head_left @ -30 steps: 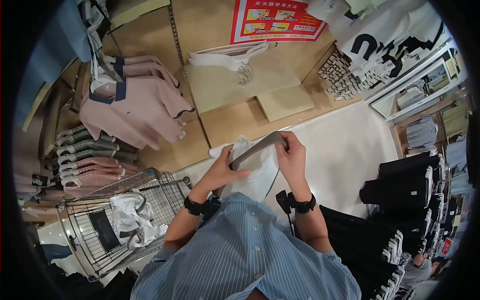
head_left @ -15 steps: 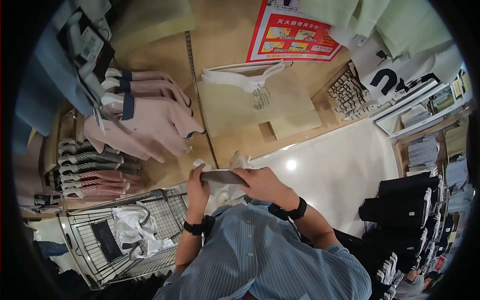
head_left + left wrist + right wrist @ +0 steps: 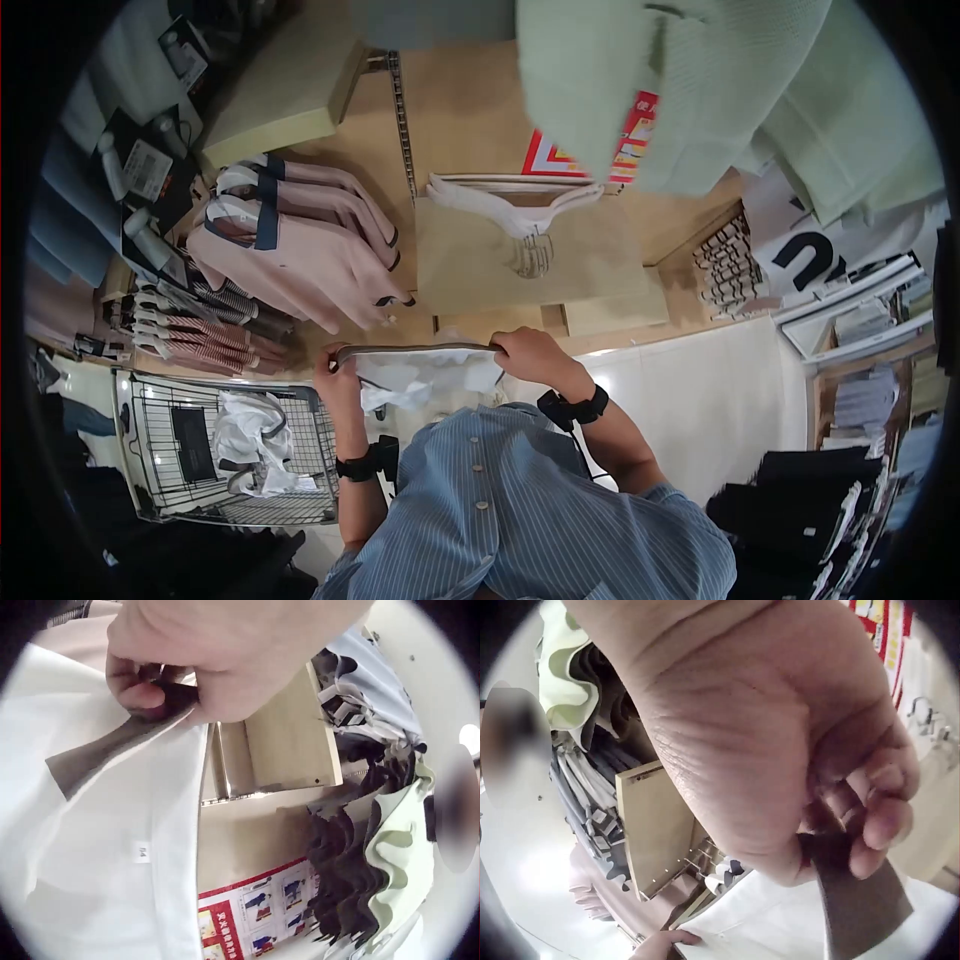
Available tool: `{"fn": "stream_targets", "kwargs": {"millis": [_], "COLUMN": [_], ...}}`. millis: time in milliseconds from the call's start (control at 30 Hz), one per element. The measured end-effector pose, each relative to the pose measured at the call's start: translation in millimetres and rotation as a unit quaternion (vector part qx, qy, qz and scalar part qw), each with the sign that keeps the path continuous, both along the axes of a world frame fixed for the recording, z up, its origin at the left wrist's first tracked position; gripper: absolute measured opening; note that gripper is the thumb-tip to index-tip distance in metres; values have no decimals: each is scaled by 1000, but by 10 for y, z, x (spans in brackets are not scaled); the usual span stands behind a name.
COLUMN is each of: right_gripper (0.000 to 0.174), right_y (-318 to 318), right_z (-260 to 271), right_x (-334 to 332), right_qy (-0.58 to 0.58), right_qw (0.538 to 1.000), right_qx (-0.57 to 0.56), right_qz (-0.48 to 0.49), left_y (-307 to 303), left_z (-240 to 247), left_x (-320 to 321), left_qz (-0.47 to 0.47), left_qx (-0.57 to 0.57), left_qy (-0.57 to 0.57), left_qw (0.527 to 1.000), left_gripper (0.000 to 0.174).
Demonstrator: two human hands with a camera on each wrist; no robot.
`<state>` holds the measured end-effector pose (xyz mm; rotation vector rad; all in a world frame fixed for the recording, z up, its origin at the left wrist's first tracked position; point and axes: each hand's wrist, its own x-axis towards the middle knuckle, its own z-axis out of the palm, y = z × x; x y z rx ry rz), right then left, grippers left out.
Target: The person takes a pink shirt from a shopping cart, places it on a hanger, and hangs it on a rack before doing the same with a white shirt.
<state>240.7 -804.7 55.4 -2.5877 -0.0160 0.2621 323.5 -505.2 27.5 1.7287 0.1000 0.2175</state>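
A white shirt [image 3: 405, 385] hangs in front of the person's waist, its grey collar [image 3: 420, 349] drawn out nearly straight between the hands. At one end, the left hand [image 3: 338, 378] pinches the collar; the left wrist view shows its fingers [image 3: 142, 696] curled over the grey strip. The right hand [image 3: 545, 358] grips the other end, fingertips [image 3: 885, 825] folded round the collar. A small label [image 3: 141, 852] shows on the white cloth below. The lower part of the shirt is partly hidden by the person's striped sleeve-and-shirt front.
Left stands a wire shopping cart [image 3: 192, 445] with white garments [image 3: 258, 440] in it. Pink shirts [image 3: 310, 245] hang beyond it. White hangers [image 3: 520, 210] lie ahead on a shelf block. Pale green garments [image 3: 690, 90] hang close overhead at right; black garments [image 3: 770, 505] fill a rack at lower right.
The hands have come closer, then spread apart, the left moving left. The collar now stretches between them with the white cloth hanging below. The head view has shifted toward the shelves.
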Motion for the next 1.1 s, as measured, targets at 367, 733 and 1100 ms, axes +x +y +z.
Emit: {"fn": "stream_targets", "kwargs": {"millis": [367,733,1100], "right_gripper": [30,49,21], "right_y": [-1428,-2426,-2781], "right_z": [-234,-942,-1343], "right_x": [874,1931,2183], "right_qy": [-112,-129,-260], "right_qw": [991,959,928], "right_qx": [79,-230,-256], "right_qz": [5,106,82], "left_y": [-477,-354,-138], "left_z": [659,676,523], "left_x": [-475,-972,-1161], "left_qz": [27,89,79], "left_qx": [-35,-65,-86], "left_qy": [84,125,133], "left_qw": [995,986,984], "left_gripper": [18,17,27]}}
